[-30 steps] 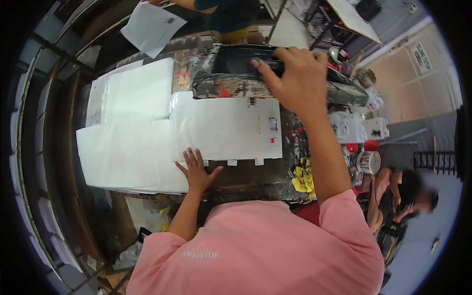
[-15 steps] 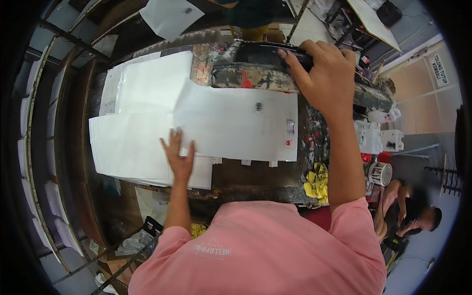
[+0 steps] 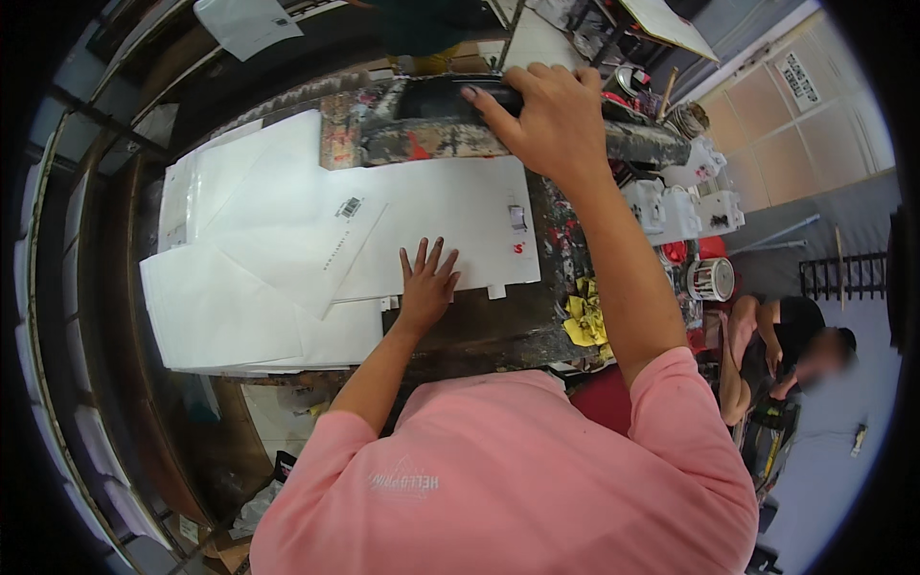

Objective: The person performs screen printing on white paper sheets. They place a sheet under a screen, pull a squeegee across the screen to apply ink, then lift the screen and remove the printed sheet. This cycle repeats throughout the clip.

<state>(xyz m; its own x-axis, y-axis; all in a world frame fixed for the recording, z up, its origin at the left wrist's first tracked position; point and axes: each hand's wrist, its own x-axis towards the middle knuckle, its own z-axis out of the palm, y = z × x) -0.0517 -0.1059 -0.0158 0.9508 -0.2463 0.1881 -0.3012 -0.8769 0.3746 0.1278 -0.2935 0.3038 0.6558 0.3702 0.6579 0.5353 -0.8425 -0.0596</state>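
Observation:
My left hand (image 3: 428, 283) lies with fingers spread on a white sheet (image 3: 431, 196), which has a small red mark near its right end. To the left, another white sheet (image 3: 287, 240) with a dark printed block rests slanted on the stack of white sheets (image 3: 206, 326). At the far side of the table my right hand (image 3: 556, 120) is closed over the edge of a raised, paint-stained frame (image 3: 450, 142). Its thumb is on the left and its fingertips reach over the far side, partly hidden.
Crumpled yellow material (image 3: 585, 321) sits at the table's right end. White jugs (image 3: 678, 213) and a paint bucket (image 3: 710, 279) stand beyond it. Shelving (image 3: 72, 287) runs along the left. A seated person (image 3: 795, 335) is at the right, and another person (image 3: 422, 29) stands across the table.
The sheet with the dark printed block has moved left onto the stack, uncovering the red-marked sheet's surface. My left hand has moved right onto that sheet. My right hand still grips the frame.

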